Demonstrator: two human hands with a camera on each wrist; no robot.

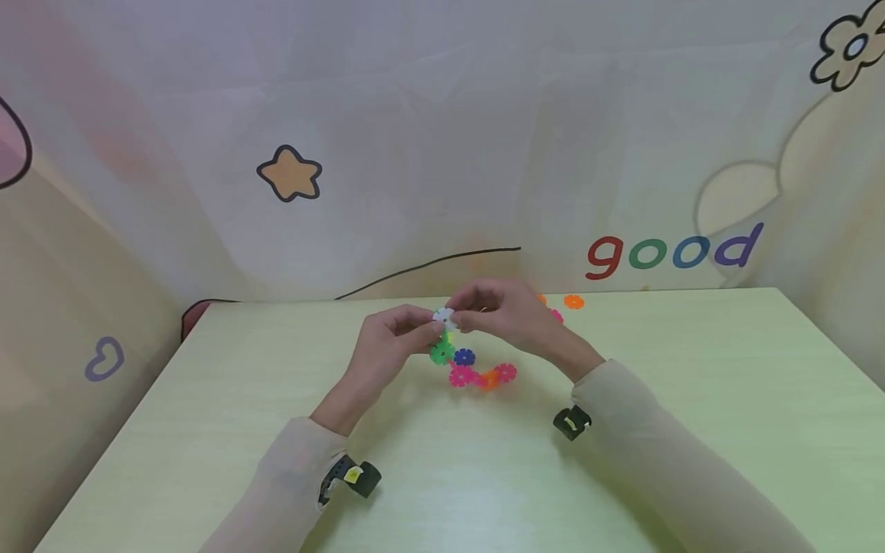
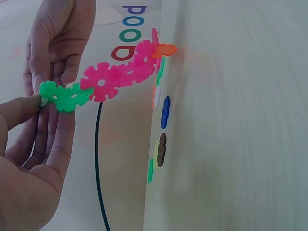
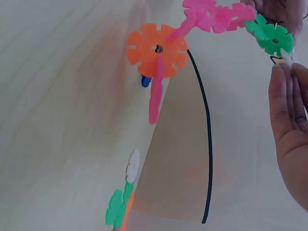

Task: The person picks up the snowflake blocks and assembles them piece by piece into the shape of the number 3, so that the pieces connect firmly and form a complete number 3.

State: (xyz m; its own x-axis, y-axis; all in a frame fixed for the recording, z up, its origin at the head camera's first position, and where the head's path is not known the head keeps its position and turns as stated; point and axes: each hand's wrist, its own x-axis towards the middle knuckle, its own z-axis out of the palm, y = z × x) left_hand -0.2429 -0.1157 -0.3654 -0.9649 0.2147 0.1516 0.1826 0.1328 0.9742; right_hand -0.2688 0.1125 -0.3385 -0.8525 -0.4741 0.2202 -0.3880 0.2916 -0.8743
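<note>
A chain of notched plastic snowflake discs hangs between my two hands above the table. At its upper end is a white disc [image 1: 445,316], then green discs [image 2: 67,96], pink discs [image 2: 101,83] and an orange disc [image 3: 156,49] with another pink disc slotted into it. My left hand [image 1: 390,338] pinches the chain's white-and-green end between thumb and fingers. From the other side, my right hand [image 1: 508,315] pinches the white disc. Fingers partly cover that disc in both wrist views.
Loose discs lie toward the table's back edge, among them a blue disc [image 2: 165,112], a brown disc [image 2: 161,149] and an orange disc [image 1: 574,302]. Behind the pale table [image 1: 657,353] hangs a printed cloth backdrop [image 1: 442,153].
</note>
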